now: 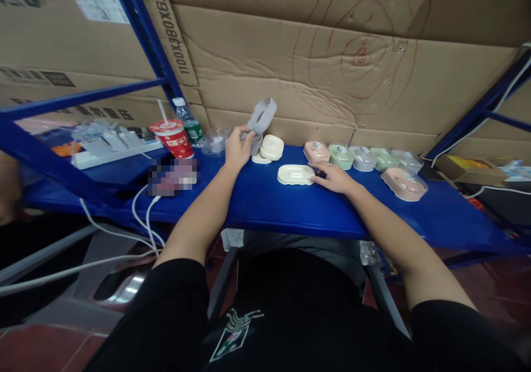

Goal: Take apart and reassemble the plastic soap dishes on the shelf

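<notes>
My left hand [239,148] is closed around a grey plastic piece [264,115] with a long slot in it, raised and tilted above the blue table. A second grey part, partly hidden by the fingers, shows just below it. Beside that hand, a small pile of cream square dishes [272,146] rests on the table. My right hand [333,177] has its thumb and fingers at the right end of a cream oval dish [295,174], which lies flat. Its fingertips are small and partly hidden there.
Pink, green and grey lidded boxes [341,156] line the back right, with a larger pink box [404,184] in front. At left stand a red cup [176,140] with a straw, a water bottle [189,123] and clear round containers [215,141]. Cardboard [249,56] walls the back.
</notes>
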`<control>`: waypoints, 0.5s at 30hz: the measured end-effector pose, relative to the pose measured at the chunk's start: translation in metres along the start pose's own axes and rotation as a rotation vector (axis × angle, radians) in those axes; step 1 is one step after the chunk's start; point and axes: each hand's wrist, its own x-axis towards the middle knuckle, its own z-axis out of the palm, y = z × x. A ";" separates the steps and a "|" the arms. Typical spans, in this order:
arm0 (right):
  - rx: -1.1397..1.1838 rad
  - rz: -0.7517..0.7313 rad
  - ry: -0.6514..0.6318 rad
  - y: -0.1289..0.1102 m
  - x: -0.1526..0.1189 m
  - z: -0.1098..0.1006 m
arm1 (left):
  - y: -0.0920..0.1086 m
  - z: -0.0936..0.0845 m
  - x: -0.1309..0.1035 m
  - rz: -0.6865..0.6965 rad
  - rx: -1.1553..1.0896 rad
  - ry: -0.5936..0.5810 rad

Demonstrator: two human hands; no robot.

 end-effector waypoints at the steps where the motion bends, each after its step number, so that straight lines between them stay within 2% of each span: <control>1: 0.004 0.026 0.020 0.001 0.000 -0.001 | 0.006 0.003 -0.003 -0.010 -0.058 -0.058; 3: 0.022 0.075 0.082 0.002 0.000 -0.001 | 0.019 0.011 -0.011 -0.034 -0.174 -0.224; 5: 0.036 0.110 0.160 0.001 0.001 -0.001 | 0.034 0.021 -0.022 -0.076 -0.290 -0.447; 8: 0.028 0.117 0.241 -0.002 0.003 0.000 | 0.053 0.035 -0.037 -0.189 -0.431 -0.735; 11: 0.025 0.119 0.248 -0.004 0.004 0.001 | 0.065 0.039 -0.045 -0.304 -0.478 -0.820; 15: 0.014 0.156 0.196 -0.004 0.004 0.001 | 0.068 0.032 -0.041 -0.356 -0.413 -0.792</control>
